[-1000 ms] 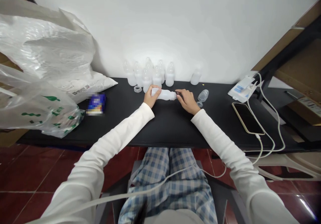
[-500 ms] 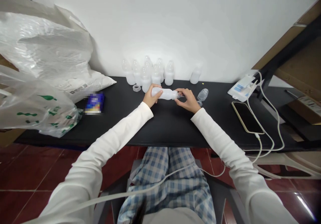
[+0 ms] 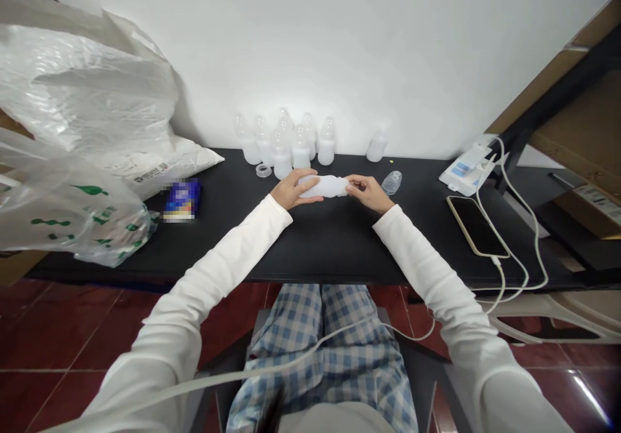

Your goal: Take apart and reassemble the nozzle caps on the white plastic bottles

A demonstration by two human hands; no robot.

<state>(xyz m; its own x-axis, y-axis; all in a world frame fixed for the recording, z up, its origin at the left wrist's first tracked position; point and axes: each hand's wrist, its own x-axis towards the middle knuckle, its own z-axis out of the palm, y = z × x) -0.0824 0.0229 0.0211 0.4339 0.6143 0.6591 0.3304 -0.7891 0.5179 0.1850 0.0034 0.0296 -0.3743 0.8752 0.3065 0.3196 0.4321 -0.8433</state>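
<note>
A white translucent baby bottle (image 3: 326,186) lies sideways in the air above the black table, its neck toward the right. My left hand (image 3: 294,189) is closed round its base end, with thumb and fingers along both sides. The fingertips of my right hand (image 3: 367,192) pinch at the neck end; the small part between them is mostly hidden. Just beyond my right hand lies a clear dome cap (image 3: 392,182). A clear collar ring (image 3: 263,170) rests on the table behind my left hand. Several capped baby bottles (image 3: 301,147) stand upright in a group near the wall.
One more bottle (image 3: 377,145) stands apart at the back. At left are large plastic bags (image 3: 92,203) and a blue packet (image 3: 182,200). At right lie a phone (image 3: 478,226), a power strip (image 3: 466,169) and looping white cables (image 3: 536,226). The table's front edge (image 3: 330,279) is near my lap.
My right fingers have closed in tighter at the bottle's neck. My left hand has shifted its grip, fingers now straighter along the bottle. The ring near the dome cap is now out of sight.
</note>
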